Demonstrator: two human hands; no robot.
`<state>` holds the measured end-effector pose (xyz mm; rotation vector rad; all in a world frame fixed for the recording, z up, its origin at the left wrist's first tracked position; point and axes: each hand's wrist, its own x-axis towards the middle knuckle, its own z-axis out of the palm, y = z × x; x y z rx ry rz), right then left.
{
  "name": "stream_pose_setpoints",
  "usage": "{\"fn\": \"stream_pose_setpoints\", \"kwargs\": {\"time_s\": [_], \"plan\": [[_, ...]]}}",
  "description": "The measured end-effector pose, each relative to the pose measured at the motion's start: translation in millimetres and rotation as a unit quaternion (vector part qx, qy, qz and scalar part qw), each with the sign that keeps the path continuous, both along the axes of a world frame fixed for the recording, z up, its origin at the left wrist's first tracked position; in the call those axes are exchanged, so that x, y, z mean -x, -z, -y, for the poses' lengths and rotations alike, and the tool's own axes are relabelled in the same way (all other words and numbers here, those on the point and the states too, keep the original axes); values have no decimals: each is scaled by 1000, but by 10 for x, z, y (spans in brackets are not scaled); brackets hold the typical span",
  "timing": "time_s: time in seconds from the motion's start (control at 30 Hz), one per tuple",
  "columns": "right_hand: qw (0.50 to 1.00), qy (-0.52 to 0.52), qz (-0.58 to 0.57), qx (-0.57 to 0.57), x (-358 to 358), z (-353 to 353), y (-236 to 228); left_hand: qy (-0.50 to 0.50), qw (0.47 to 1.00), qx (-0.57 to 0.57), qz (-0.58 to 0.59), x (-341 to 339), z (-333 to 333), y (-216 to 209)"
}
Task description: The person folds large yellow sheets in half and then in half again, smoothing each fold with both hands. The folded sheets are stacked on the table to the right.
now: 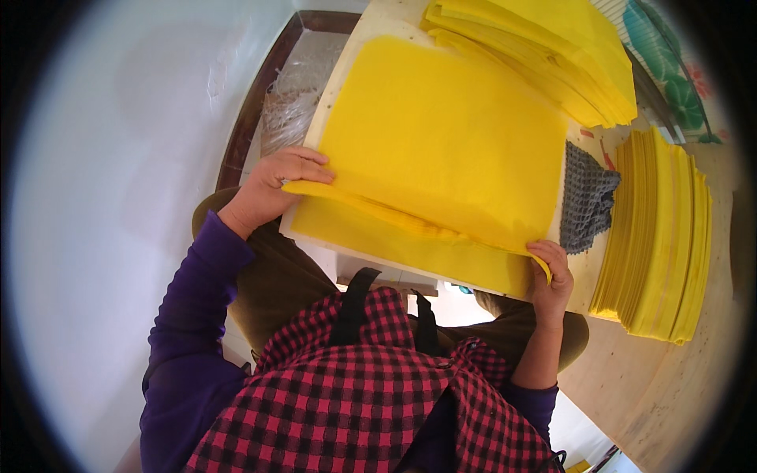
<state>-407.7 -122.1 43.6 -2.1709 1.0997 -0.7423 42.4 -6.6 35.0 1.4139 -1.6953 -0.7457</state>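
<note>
Two bare hands grip the near edge of a large yellow sheet [441,134] that lies flat on a pale wooden worktop [587,268], seen from the head camera looking straight down. The left hand [276,185] is at the sheet's near left corner, fingers curled over the top and thumb beneath, pinching the folded-up edge. The right hand [552,280] holds the near right corner, fingers closed tightly around the edge so that a small flap of yellow curls over the knuckles. Between the two hands the edge is lifted off a second yellow sheet [394,240] underneath, which reaches the near edge of the worktop.

At the far edge of the worktop lies a fanned pile of yellow sheets [552,55], overlapping the far right corner of the held sheet. Along the right edge stands a thick stack of yellow sheets [662,236], their edges showing as fine lines. A grey waffle-weave cloth [587,197] lies crumpled between the held sheet and that stack, touching both. Past the left edge of the worktop, clear crinkled plastic [292,102] sits in a dark-framed recess. The person wears purple sleeves [189,315] and a red-and-black checked apron [371,394] with black straps.
</note>
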Motion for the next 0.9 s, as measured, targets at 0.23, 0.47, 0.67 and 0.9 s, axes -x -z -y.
{"fn": "stream_pose_setpoints", "kwargs": {"time_s": [0.23, 0.47, 0.67, 0.9], "plan": [[991, 87, 48, -92, 9, 29, 68, -88, 991, -79, -64, 15, 42, 13], [965, 154, 118, -175, -93, 125, 82, -110, 963, -133, -207, 46, 148, 14], [958, 155, 198, -137, -208, 199, 95, -118, 964, -73, -229, 121, 220, 6], [964, 156, 180, -116, -274, 295, 202, -139, 969, -75, -190, 81, 308, 93]]}}
